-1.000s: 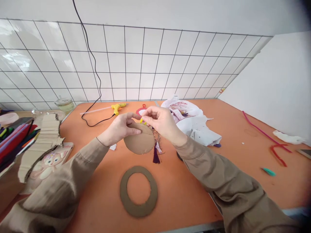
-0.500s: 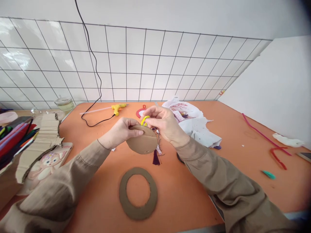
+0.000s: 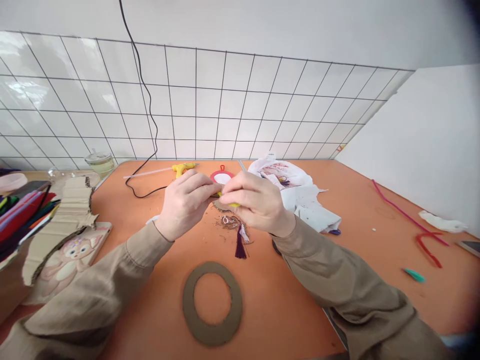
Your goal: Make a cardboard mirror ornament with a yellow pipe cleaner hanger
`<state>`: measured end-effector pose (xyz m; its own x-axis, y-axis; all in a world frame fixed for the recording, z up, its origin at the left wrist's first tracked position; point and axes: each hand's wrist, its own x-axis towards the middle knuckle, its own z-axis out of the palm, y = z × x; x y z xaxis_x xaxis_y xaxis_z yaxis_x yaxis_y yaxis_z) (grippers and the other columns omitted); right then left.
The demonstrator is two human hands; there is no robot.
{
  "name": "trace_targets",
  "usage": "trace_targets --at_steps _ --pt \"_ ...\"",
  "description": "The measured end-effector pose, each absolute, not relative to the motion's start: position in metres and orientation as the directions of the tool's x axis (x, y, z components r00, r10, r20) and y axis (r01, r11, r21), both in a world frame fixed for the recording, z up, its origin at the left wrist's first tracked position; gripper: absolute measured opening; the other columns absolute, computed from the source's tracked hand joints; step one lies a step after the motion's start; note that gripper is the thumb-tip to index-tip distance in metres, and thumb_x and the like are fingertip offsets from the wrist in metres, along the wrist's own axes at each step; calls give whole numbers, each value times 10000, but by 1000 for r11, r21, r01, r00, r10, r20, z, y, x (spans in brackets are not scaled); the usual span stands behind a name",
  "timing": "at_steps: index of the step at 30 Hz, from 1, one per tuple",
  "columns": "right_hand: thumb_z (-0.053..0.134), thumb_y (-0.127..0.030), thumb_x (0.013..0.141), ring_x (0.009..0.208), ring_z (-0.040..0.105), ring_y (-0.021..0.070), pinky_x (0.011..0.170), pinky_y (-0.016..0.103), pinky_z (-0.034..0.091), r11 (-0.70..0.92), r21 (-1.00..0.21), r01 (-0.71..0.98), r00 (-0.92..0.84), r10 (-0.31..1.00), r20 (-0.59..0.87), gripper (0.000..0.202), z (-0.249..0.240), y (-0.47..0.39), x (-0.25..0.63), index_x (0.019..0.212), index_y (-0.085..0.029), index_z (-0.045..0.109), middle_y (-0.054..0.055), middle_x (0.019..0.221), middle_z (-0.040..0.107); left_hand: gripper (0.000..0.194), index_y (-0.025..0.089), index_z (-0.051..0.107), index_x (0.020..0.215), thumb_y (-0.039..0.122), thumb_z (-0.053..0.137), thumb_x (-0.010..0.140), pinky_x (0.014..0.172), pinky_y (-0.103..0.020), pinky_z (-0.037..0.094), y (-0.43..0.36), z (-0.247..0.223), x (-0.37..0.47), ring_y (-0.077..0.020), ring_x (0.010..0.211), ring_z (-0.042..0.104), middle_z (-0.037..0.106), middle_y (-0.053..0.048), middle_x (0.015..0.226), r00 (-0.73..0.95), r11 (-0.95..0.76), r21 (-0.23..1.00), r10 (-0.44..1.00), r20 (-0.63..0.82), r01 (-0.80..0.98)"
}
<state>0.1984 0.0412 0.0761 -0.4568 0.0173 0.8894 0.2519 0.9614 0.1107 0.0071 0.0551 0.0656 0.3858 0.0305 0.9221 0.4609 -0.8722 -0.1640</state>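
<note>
My left hand [image 3: 189, 202] is closed, its thumb and fingers pinched at the edge of a cardboard disc that is tipped almost edge-on and mostly hidden by the hands. Against it, my right hand [image 3: 257, 200] is also closed, gripping a yellow pipe cleaner [image 3: 234, 204]; only short bits of yellow show between the fingers. Both hands meet above the table. Below them lie a tangle of brown threads [image 3: 228, 221] and a dark purple tassel [image 3: 240, 245]. Nearer to me, a flat cardboard ring [image 3: 212, 336] rests on the orange table [image 3: 150, 310].
A yellow glue gun [image 3: 182, 168] with a black cord lies at the back. Behind the hands are a red-rimmed round piece [image 3: 222, 177] and a white plastic bag [image 3: 311, 202]. Torn cardboard [image 3: 71, 210] stands left; red pipe cleaners [image 3: 427, 250] and a green piece [image 3: 414, 275] lie right.
My hands have come together and the disc has tipped from face-on to nearly edge-on. My left hand has turned so its back faces me. The yellow pipe cleaner is now mostly covered.
</note>
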Motion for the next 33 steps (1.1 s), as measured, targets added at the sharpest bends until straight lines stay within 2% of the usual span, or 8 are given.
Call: trace_targets --at_steps 2,5,10,14,18,23,29,33 --pt "583 41 845 689 569 126 576 272 499 914 255 316 -449 -93 889 237 75 38 196 885 -185 641 28 799 651 246 198 651 1044 27 593 878 632 -288 498 54 67 6 -145 671 564 690 -23 785 353 -870 -184 -13 935 457" --pt "618 30 835 696 593 142 567 284 522 846 367 387 -458 -169 873 220 75 32 195 884 -184 641 29 786 684 317 193 614 1130 13 580 872 680 -297 538 52 68 4 -152 706 594 687 -22 792 315 -877 -184 -40 948 444" --pt "614 13 843 800 650 160 681 294 615 820 429 379 -530 -187 827 181 78 20 198 910 -151 651 55 857 732 202 219 554 888 31 617 851 675 -293 561 54 68 1 -155 740 625 706 -23 811 287 -856 -265 -144 947 444" --pt "619 -11 856 804 672 157 680 294 628 821 407 400 -533 -153 832 178 79 14 198 925 -171 656 39 880 738 217 216 526 800 42 652 828 624 -295 538 57 66 -3 -174 752 636 709 -41 790 323 -792 -384 -249 913 474" --pt "631 -23 850 759 681 149 650 277 617 824 394 408 -540 -130 831 218 81 10 196 862 -239 664 5 847 741 216 223 556 819 23 638 815 628 -318 523 58 67 -8 -191 780 647 716 -46 824 380 -768 -437 -272 884 467" --pt "621 -45 865 746 677 165 653 298 604 832 341 437 -557 -47 829 238 83 4 197 870 -274 686 5 833 744 200 241 656 937 61 603 867 647 -313 542 54 71 -9 -188 783 647 697 -37 798 397 -782 -439 -268 878 442" --pt "608 -14 855 747 658 172 646 312 581 863 287 416 -541 -19 841 265 81 5 196 955 -251 672 17 834 727 367 272 681 1200 76 579 907 710 -317 560 52 70 -10 -188 806 664 695 -32 819 420 -822 -377 -190 888 426" --pt "587 -4 866 677 605 132 589 274 547 896 206 393 -455 -5 890 254 80 10 191 921 -242 656 9 797 683 327 245 684 1167 78 590 903 710 -320 555 54 67 -10 -193 822 661 695 -39 829 433 -821 -387 -194 880 419"
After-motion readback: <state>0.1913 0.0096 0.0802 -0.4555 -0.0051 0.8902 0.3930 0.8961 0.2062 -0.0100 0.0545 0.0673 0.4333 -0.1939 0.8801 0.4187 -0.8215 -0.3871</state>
